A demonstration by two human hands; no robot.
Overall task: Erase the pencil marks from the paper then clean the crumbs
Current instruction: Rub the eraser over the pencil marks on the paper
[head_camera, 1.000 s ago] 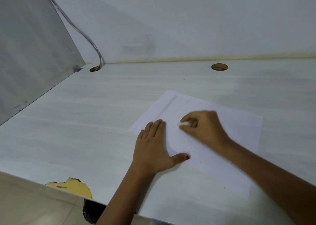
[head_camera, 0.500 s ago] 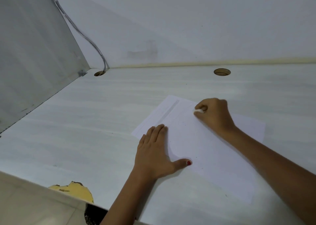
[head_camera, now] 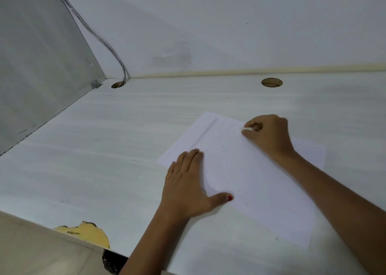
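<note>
A white sheet of paper point(head_camera: 246, 170) lies tilted on the pale desk point(head_camera: 108, 141), with faint grey pencil lines near its far left edge and tiny dark crumbs scattered over its middle. My left hand point(head_camera: 188, 185) rests flat on the sheet's near left part, fingers together and thumb spread, holding nothing. My right hand point(head_camera: 268, 135) is closed around a small white eraser point(head_camera: 247, 129), whose tip touches the paper near its far edge.
Two round cable holes point(head_camera: 272, 82) point(head_camera: 118, 84) sit at the back of the desk, and a grey cable point(head_camera: 98, 38) runs into the left one. A grey side panel point(head_camera: 37, 65) stands on the left. The desk's front edge is chipped point(head_camera: 87, 232).
My right hand with the eraser has moved from the sheet's middle up to its far edge. My left hand has stayed pressed on the paper.
</note>
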